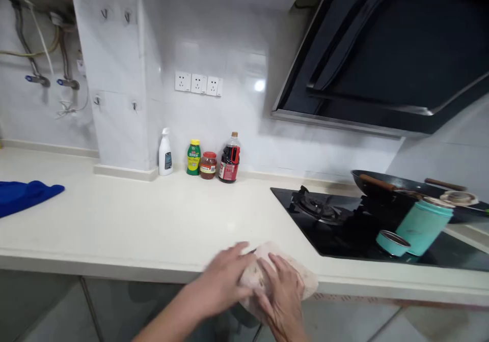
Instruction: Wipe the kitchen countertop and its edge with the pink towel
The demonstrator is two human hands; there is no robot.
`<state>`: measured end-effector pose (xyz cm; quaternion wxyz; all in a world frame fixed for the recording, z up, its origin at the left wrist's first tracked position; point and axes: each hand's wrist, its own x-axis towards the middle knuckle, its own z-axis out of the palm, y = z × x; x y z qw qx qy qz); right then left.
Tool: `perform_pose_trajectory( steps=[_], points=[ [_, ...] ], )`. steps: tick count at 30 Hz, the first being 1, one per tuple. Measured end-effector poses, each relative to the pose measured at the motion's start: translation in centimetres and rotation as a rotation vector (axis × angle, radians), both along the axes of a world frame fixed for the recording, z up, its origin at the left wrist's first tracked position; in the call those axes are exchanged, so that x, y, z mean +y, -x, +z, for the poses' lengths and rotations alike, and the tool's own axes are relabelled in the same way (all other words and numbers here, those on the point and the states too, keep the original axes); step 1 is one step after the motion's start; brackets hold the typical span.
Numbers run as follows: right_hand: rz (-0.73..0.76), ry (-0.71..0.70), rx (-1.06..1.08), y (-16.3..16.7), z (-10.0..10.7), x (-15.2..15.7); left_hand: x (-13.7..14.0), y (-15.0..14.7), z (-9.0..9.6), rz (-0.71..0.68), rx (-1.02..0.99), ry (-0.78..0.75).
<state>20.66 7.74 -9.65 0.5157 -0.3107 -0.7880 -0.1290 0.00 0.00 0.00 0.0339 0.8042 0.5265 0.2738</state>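
A pale, stained cloth (308, 280) is bunched at the front edge of the counter, part of it hanging over the edge. My right hand (283, 292) lies over the cloth with its fingers curled into it. From the left, my left hand (226, 279) grips the cloth's near-left side between thumb and fingers, slightly smeared by motion. Both hands touch the same cloth, close together, and cover much of it.
The white countertop (133, 220) carries a blue cloth (30, 194), a spray bottle (165, 152), a green bottle (193, 158), a red-lidded jar (208, 166) and a dark sauce bottle (229, 160). On the stove (344, 240) stand a wok (405, 181), a turquoise canister (426, 227) and a small turquoise cup (392, 244).
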Motion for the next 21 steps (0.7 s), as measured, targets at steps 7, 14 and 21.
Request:
perform_pose_trajectory(
  steps=[7, 14, 21],
  points=[
    [0.023, 0.039, -0.341, 8.1, 2.0, -3.3, -2.2, 18.2, -0.4, 0.532, -0.064, -0.137],
    [0.251, 0.158, -0.564, 20.1, 6.4, -8.0, -1.6, 19.9, 0.1, 0.777, 0.097, 0.042],
    [0.215, 0.045, -0.465, 10.4, 5.5, -5.7, -2.3, 19.7, -0.1, 0.765, 0.171, 0.093]
  ],
)
